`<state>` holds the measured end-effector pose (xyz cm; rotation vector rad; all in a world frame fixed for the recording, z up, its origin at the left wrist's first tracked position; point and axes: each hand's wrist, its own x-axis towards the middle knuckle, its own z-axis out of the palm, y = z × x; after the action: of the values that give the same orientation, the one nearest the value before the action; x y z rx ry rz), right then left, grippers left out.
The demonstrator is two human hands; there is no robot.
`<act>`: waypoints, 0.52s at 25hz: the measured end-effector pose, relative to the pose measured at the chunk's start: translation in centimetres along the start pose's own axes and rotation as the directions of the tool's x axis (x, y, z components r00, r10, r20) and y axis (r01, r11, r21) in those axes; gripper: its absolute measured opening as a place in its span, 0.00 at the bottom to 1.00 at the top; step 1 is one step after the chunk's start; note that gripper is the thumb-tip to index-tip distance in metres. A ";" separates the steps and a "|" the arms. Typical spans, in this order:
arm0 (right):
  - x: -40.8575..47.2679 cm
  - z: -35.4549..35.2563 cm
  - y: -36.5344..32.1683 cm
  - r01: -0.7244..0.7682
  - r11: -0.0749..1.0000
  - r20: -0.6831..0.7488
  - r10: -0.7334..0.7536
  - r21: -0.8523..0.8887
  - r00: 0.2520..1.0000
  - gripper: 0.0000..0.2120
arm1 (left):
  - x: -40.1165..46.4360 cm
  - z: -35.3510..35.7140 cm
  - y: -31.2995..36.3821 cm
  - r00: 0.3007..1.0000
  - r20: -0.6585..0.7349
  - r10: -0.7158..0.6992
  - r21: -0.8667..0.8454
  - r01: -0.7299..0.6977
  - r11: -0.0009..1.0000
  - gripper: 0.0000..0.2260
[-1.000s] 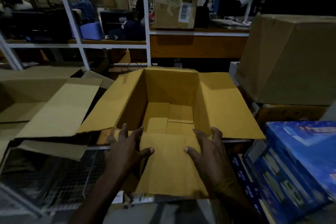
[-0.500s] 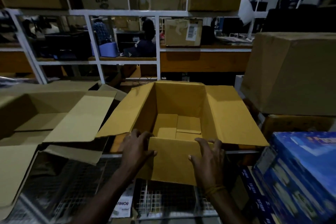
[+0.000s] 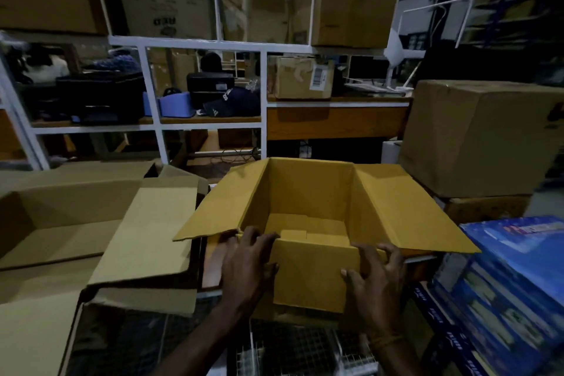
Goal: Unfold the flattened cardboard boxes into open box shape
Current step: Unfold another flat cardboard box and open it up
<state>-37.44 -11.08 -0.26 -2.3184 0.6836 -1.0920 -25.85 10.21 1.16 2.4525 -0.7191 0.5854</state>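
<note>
Centrally, box (image 3: 308,207): stands open-topped in front of me, side flaps spread left and right, near flap folded down and out toward me.
Left hand (image 3: 247,265): my fingers curl over the near left corner of the box, where flap meets wall; the thumb lies against the outer face of the near flap. Fingertips past the rim are partly hidden inside.
Right hand (image 3: 377,279): my fingers are bent and spread, tips pressing on the near right corner and the fold of the flap; whether the thumb grips the flap's edge or only rests on it I cannot tell.
Box floor: bottom flaps lie folded in, overlapping; the near part is hidden behind the front wall.
Box underside: what bears it is hidden by the hanging flap; a wire grid (image 3: 293,351) shows just below, dim.
Second box (image 3: 61,217): to my left, open, one long flap lying toward the first box; its left end is cut off by the frame.
Closed carton (image 3: 482,137): to my right, beyond the box, stacked on another whose face is mostly hidden.
Blue carton (image 3: 512,284): at lower right, print too blurred to read, cut off by the frame.
Rack (image 3: 262,91): white frame behind, holding more cartons; shelf contents dark, hard to make out.
</note>
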 end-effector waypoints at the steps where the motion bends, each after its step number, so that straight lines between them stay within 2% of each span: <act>1: -0.7 0.2 -1.1 -0.003 1.000 -0.027 0.003 -0.019 1.000 0.26 | 0.0 -0.6 -0.9 0.999 -0.018 0.044 -0.027 -0.045 0.999 0.28; 3: -1.8 0.1 -3.1 -0.003 0.999 -0.073 -0.001 -0.043 0.997 0.27 | 0.1 -2.0 -2.3 0.992 -0.049 0.113 -0.072 -0.116 0.991 0.27; 6: -3.1 -1.1 -5.8 -0.003 0.998 -0.124 -0.005 -0.070 0.992 0.26 | 0.0 -4.2 -3.6 0.986 -0.093 0.142 -0.117 -0.152 0.981 0.25; 13: -4.1 -6.9 -12.5 0.082 0.989 -0.215 -0.107 -0.126 0.971 0.25 | -0.5 -10.6 -2.8 0.958 -0.247 0.148 -0.200 -0.200 0.959 0.25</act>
<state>-42.29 -0.56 8.97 -2.3696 0.7422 -1.4043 -27.32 18.58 8.15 2.0860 -0.8614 0.7962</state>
